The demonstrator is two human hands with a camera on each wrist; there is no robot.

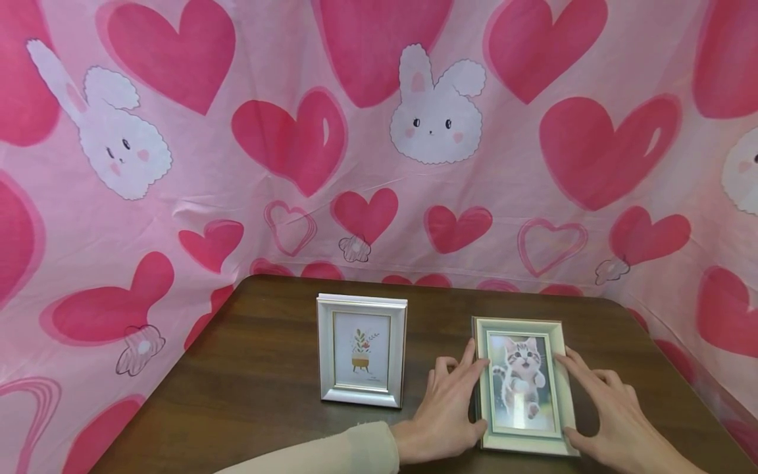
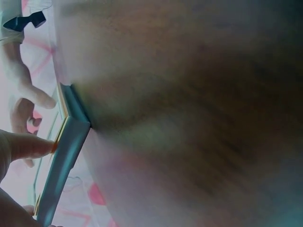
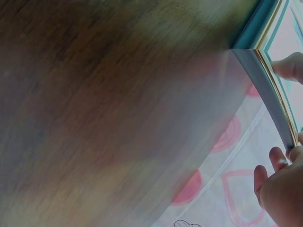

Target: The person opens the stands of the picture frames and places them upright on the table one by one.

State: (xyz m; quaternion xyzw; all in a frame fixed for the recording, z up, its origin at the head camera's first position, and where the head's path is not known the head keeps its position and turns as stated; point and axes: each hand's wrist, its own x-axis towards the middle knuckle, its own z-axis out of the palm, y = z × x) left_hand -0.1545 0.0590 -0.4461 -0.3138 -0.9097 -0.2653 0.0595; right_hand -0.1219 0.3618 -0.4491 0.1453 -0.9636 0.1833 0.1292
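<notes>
Right now both hands, left hand (image 1: 445, 409) and right hand (image 1: 612, 411), rest straight-fingered against the sides of the kitten frame (image 1: 524, 385) lying on the table (image 1: 260, 368), with the plant frame (image 1: 362, 349) standing left of them.

kitten photo frame (image 1: 524, 385) | pale green, gold-trimmed | flat on table, front right
</notes>
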